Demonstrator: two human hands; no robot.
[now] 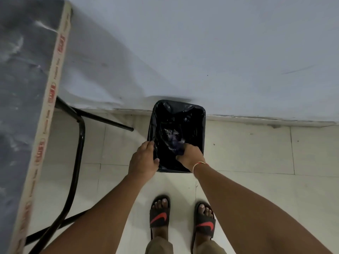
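A small rectangular bin [200, 114] stands on the floor against the wall, lined with a black plastic bag [172, 132]. My left hand [144, 159] grips the bag-covered rim at the bin's near left corner, thumb over the edge. My right hand [190, 155] reaches inside the near right part of the bin, and its curled fingers pinch the black liner. A thread band circles the right wrist. The bottom of the bin is dark; I cannot tell what lies in it.
A table with a dark top [23, 88] and taped edge fills the left side; its black metal legs [80, 136] bend across the floor beside the bin. My feet in black slides [159, 217] stand on pale floor tiles. The white wall [220, 52] rises behind.
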